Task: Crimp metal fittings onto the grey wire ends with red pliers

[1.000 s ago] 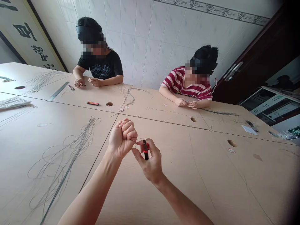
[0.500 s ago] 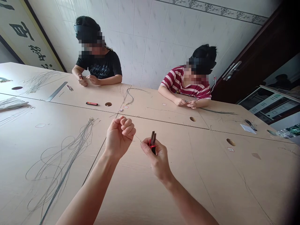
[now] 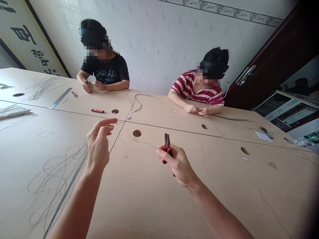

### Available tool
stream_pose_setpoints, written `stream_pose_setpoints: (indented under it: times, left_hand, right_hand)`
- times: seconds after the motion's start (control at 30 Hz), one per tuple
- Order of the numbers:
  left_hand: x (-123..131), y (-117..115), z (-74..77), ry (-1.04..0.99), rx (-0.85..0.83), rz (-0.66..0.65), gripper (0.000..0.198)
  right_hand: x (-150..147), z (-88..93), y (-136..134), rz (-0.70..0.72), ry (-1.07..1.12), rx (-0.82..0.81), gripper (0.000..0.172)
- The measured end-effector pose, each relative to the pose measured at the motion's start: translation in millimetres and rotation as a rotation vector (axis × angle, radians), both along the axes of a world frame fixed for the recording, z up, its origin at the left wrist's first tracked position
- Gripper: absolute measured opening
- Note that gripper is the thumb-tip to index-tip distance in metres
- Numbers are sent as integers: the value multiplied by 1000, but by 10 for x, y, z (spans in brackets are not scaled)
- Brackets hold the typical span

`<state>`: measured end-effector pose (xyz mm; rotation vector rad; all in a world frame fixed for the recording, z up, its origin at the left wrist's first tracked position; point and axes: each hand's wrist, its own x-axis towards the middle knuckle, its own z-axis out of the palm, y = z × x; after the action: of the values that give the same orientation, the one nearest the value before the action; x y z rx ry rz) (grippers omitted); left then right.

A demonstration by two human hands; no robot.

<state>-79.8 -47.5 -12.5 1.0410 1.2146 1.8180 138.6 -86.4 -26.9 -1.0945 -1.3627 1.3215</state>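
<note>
My right hand (image 3: 180,164) is closed round small pliers (image 3: 167,142) with dark jaws and red and black handles. The jaws point up, slightly parted. Pinched at the thumb and fingertip of the same hand is the end of a thin cord (image 3: 147,143), which trails left over the table. My left hand (image 3: 97,146) hovers to the left with its fingers loosely stretched and apart, nothing visible in it. Beneath and behind it lies a bundle of grey-green cords (image 3: 65,192), its upper end hidden by the hand.
Across the table (image 3: 139,205) sit two people, one in a black shirt (image 3: 107,71), one in a striped shirt (image 3: 189,83), both handling small things. A red-black cutter-like stick (image 3: 97,111), a metal ruler (image 3: 60,98) and a round table hole (image 3: 137,133) are nearby.
My left hand has let go of the cord, opened and moved left to the cord bundle. My right hand has shifted slightly right with the pliers and the cord end.
</note>
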Motion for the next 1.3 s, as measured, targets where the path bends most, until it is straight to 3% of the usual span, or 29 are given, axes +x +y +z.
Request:
stream_pose_setpoints:
  times: [0.07, 0.27, 0.43, 0.77, 0.9, 1.0, 1.17, 1.3]
  left_hand:
    - [48, -96, 49, 220, 69, 32, 20]
    - [233, -337, 151, 799, 117, -319, 19]
    - [253, -382, 95, 1043, 40, -518, 13]
    - [280, -390, 66, 974, -26, -524, 14]
    - [311, -378, 103, 809, -165, -527, 21]
    - [333, -364, 123, 746, -175, -538, 27]
    - [362, -357, 95, 701, -164, -557, 28]
    - [371, -371, 61, 694, -167, -582, 25]
  right_hand:
    - [16, 25, 17, 27, -74, 25, 24]
    - [29, 133, 26, 133, -170, 18, 24]
    - [37, 172, 16, 188, -193, -1, 27]
    - [58, 207, -8, 178, -245, 31, 26]
    - [65, 156, -35, 22, -324, 219, 17]
    - [50, 92, -39, -39, -384, 361, 7]
    - [1, 69, -22, -82, -441, 532, 19]
    - [10, 80, -17, -74, -444, 534, 21]
